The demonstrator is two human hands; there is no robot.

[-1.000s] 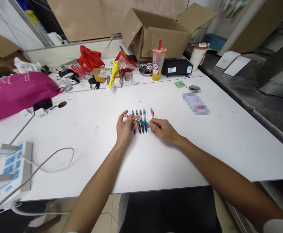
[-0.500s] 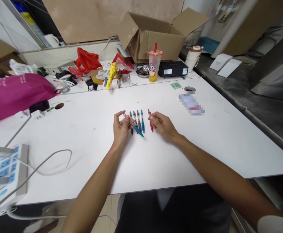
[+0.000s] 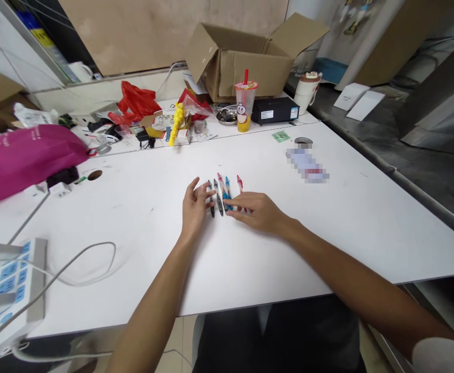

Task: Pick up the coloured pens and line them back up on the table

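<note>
In the head view, my right hand (image 3: 260, 211) reaches left over the row of pens. Its thumb and fingertips close on the lower end of a pen with a pink top and a blue-green grip (image 3: 221, 181). That pen lies across or right beside a blue pen (image 3: 228, 182); the overlap is hard to make out. My left hand (image 3: 196, 204) is open, fingers spread, just left of the row. Its fingertips hover by a black pen (image 3: 212, 210). Another black pen (image 3: 218, 199) lies between the hands. A pink-red pen (image 3: 240, 182) is partly hidden under my right hand.
Across the back of the white table (image 3: 133, 259) stand an open cardboard box (image 3: 254, 72), a drink cup (image 3: 244, 106) and a black box (image 3: 275, 110). A tape roll (image 3: 303, 141) lies right. At left are a magenta bag (image 3: 28, 160) and a corded power strip (image 3: 17, 285).
The pink-topped pen has left my left hand and is now among the pens, with my right hand on it. My right hand has moved left from the pink-red pen; my left hand's fingers have opened.
</note>
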